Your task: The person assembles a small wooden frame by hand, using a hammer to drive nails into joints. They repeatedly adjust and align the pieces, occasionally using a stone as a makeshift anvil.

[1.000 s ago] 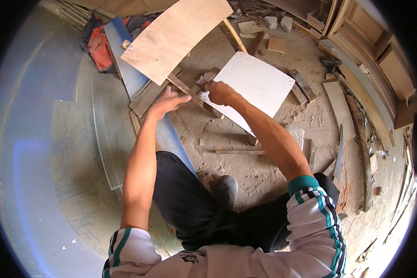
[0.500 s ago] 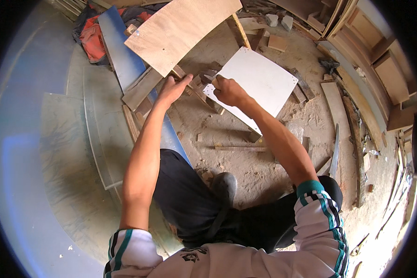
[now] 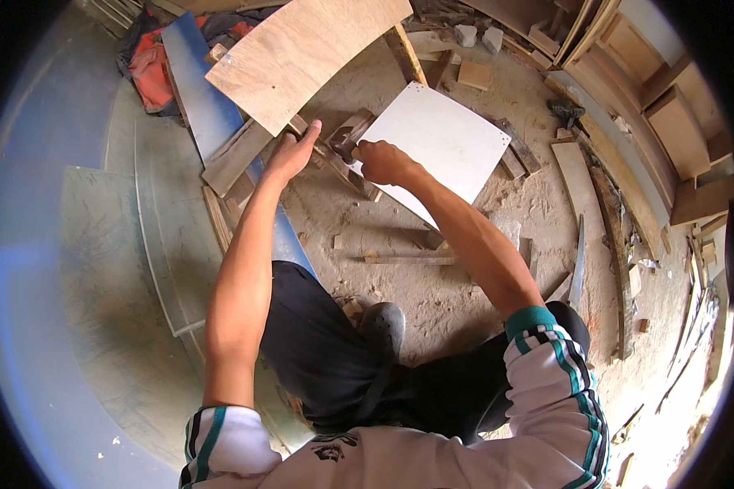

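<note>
My left hand [image 3: 293, 156] is closed round a narrow wooden strip [image 3: 298, 125] at the near corner of a curved plywood panel [image 3: 302, 59], its thumb pointing up. To its right, my right hand [image 3: 386, 164] is a fist round a short hand tool whose dark head [image 3: 342, 149] points left toward the strip; its exact kind is hard to make out. Beneath and beyond that fist lies a white square board [image 3: 444, 134] with small holes at its corners. Dark wooden pieces [image 3: 355, 122] lie between the two hands.
A long blue-white board [image 3: 201, 90] slants along the left beside large clear sheets [image 3: 167, 220]. A hand saw [image 3: 579, 265] and long planks [image 3: 612, 208] lie at the right. Wooden frames [image 3: 673, 122] stand at the far right. Offcuts and dust cover the floor.
The right hand's tool has moved left, closer to the strip and the left hand. The whole view has shifted slightly, so everything sits a little further left. The left hand keeps its hold.
</note>
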The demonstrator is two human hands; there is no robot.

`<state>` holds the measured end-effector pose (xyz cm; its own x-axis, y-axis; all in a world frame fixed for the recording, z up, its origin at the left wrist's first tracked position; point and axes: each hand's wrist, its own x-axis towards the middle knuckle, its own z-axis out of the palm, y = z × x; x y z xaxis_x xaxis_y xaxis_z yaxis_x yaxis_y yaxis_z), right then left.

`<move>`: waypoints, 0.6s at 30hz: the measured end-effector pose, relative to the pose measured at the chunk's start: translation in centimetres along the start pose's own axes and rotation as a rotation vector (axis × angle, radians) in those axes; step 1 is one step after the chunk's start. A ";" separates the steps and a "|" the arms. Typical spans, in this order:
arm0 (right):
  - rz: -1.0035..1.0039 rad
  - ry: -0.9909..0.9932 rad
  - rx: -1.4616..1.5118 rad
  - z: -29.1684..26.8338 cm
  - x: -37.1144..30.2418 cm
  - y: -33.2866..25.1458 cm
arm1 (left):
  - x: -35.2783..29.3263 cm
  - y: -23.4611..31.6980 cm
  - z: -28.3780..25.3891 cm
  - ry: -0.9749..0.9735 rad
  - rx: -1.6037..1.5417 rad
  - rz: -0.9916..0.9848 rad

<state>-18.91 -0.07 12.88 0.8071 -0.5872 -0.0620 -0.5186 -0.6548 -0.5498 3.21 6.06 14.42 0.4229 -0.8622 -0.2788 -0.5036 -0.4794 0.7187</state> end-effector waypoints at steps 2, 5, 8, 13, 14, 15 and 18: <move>0.109 0.092 0.111 -0.7 0.3 -1.0 | 0.4 -0.8 0.0 0.054 0.030 -0.037; 0.119 0.166 0.053 0.6 0.2 0.7 | 0.3 0.5 0.8 0.004 0.002 -0.006; 0.190 -0.135 0.137 -1.1 -0.7 -1.6 | -0.9 0.2 0.2 -0.014 -0.028 0.068; 0.219 0.064 0.077 -0.6 -1.5 -0.8 | -0.5 0.8 0.8 0.034 0.000 0.009; 0.222 0.147 0.076 0.0 -1.8 -0.7 | -0.5 0.8 0.8 0.042 -0.007 0.004; 0.168 0.198 0.109 0.2 -2.4 -0.9 | -0.8 0.9 0.9 0.050 -0.018 -0.004; 0.150 -0.055 0.099 -0.5 -2.7 -1.4 | -1.7 1.7 1.1 0.070 -0.080 -0.002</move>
<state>-20.51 2.21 14.21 0.7385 -0.6460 -0.1932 -0.6060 -0.5104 -0.6101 0.83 6.58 15.40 0.4771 -0.8462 -0.2372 -0.4422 -0.4644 0.7673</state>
